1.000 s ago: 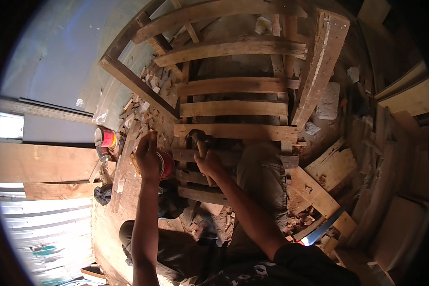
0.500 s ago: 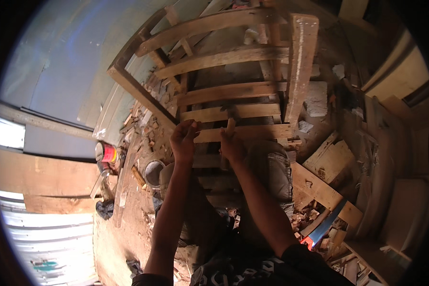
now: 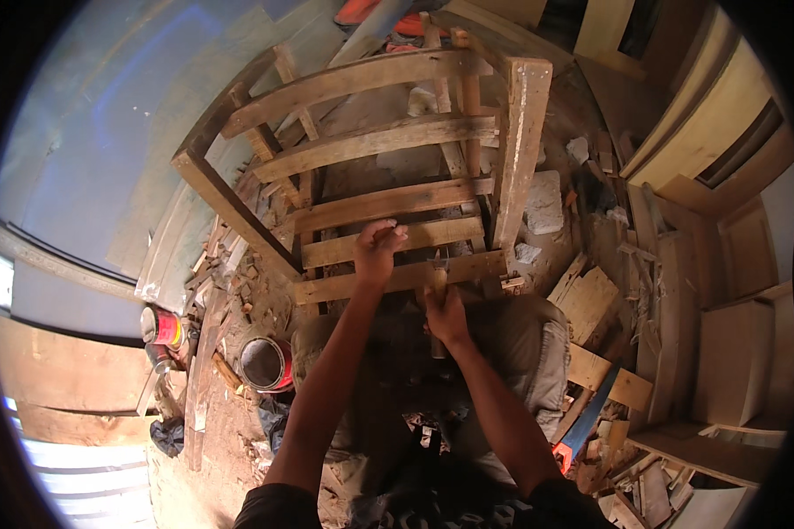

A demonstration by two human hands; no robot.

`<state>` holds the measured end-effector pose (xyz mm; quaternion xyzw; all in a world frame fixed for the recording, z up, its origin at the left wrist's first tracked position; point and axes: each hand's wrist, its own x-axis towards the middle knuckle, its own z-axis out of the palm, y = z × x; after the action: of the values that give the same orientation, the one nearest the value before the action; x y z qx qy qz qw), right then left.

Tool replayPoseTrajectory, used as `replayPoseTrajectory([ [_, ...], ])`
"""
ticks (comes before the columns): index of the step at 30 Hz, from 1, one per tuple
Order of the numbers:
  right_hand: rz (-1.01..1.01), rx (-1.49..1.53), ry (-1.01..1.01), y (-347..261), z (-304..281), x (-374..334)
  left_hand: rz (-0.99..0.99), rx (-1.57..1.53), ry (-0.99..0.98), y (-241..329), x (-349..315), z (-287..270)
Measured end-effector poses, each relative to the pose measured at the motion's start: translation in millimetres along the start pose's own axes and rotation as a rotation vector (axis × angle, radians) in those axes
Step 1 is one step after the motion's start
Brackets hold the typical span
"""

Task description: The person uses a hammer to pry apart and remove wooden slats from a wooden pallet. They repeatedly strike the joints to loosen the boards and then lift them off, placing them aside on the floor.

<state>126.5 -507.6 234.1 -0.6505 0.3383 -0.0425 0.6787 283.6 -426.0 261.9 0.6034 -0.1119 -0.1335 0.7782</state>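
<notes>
My right hand (image 3: 447, 319) is wrapped round the wooden handle of a hammer (image 3: 438, 279), whose dark head lies over the nearest slats. To its left, my left hand (image 3: 378, 254) is raised over the slats with its fingers curled in; whatever they may hold is too small to make out. Both hands are at the near end of a wooden frame (image 3: 379, 141), made of several cross slats and upright legs. The nearest slat (image 3: 406, 278) runs just beyond my knees.
At left stand a red paint can (image 3: 161, 326) and an open bucket (image 3: 265, 363). A handsaw (image 3: 591, 414) with a blue blade and orange handle lies on wood scraps at right. Boards and a cabinet-like wooden piece (image 3: 732, 353) line the right side. Debris litters the floor.
My view has shifted, so the frame appears lower and further left. My left hand has moved right along the slats, closer to the hammer. My right hand still grips the hammer.
</notes>
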Motion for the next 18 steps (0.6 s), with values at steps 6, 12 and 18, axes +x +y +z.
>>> replayPoseTrajectory([
  [6, -0.410, -0.496, 0.371, 64, -14, 24, 0.152, 0.276, -0.180, -20, 54, 43],
  [12, 0.182, 0.051, 0.115, 36, -55, 11, 0.301, 0.535, -0.317, -35, 120, 86],
  [18, 0.167, -0.128, 0.140, 48, -72, 9, 0.535, 0.595, -0.234, -95, 151, 100],
])
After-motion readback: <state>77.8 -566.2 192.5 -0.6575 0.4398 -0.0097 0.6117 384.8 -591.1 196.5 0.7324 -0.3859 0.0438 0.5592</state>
